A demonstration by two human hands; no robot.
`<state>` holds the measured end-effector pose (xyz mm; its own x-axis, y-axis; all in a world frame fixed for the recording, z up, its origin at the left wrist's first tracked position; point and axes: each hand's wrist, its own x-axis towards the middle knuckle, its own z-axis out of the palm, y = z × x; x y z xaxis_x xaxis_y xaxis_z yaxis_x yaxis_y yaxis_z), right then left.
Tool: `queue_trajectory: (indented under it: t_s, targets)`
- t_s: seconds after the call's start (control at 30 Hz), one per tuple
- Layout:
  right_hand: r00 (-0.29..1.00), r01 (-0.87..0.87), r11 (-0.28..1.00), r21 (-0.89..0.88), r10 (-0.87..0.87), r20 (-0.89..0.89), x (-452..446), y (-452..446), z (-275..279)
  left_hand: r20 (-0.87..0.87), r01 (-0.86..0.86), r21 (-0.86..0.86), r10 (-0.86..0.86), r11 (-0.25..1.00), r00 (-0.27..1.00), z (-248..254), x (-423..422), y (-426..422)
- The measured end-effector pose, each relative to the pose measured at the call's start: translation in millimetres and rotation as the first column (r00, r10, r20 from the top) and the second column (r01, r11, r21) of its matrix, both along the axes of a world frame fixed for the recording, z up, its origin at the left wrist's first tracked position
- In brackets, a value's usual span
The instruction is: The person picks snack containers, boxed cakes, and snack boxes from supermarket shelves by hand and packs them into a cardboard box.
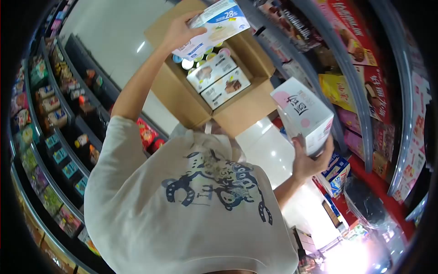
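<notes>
My left hand (181, 35) grips a white and blue box (223, 23) printed with "28%", holding it above the far side of an open cardboard carton (196, 107). In my right hand (312, 160) is a white box with pink dots (303, 109), gripped near its lower end and tilted beside the right-hand shelves. Inside the carton two white boxes lie side by side, one (212, 71) with a pale picture and the other (226, 88) with a brown one. Several round, colourful lids (212, 55) show beyond them, partly hidden by the box in my left hand.
Shelves (360, 100) of packaged snacks rise close on the right. More stocked shelves (59, 114) line the left, across a pale shiny floor (114, 27). Low on the right are a blue and white package (336, 172) and a dark round item under clear plastic (365, 198).
</notes>
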<state>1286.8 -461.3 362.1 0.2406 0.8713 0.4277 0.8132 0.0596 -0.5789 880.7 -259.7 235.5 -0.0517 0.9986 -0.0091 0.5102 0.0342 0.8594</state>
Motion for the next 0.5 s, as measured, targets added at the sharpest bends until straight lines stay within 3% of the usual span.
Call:
queue_trajectory:
  t_s: [0.1,0.17,0.33,0.4,0.5]
  targets:
    - [0.989,0.144,0.983,-0.116,-0.140,0.043,-15,-33,-29,0.072,0.007,-0.103,0.001,0.995,0.997,-61,-7,0]
    - [0.989,0.146,0.974,-0.175,-0.147,0.005,-19,-44,-37,0.142,0.030,-0.181,-0.004,0.983,0.990,-97,-7,3]
    - [0.997,0.027,0.975,-0.222,-0.010,0.078,-29,-43,-28,0.025,0.073,-0.327,-0.069,0.942,0.997,-150,-10,10]
    - [0.996,0.011,0.970,-0.243,0.012,0.093,-35,-40,-28,-0.025,0.022,-0.382,-0.034,0.924,0.999,-166,-20,11]
    - [0.995,-0.003,0.965,-0.263,0.028,0.092,-44,-41,-30,-0.130,-0.054,-0.404,0.001,0.913,0.992,-230,-55,10]
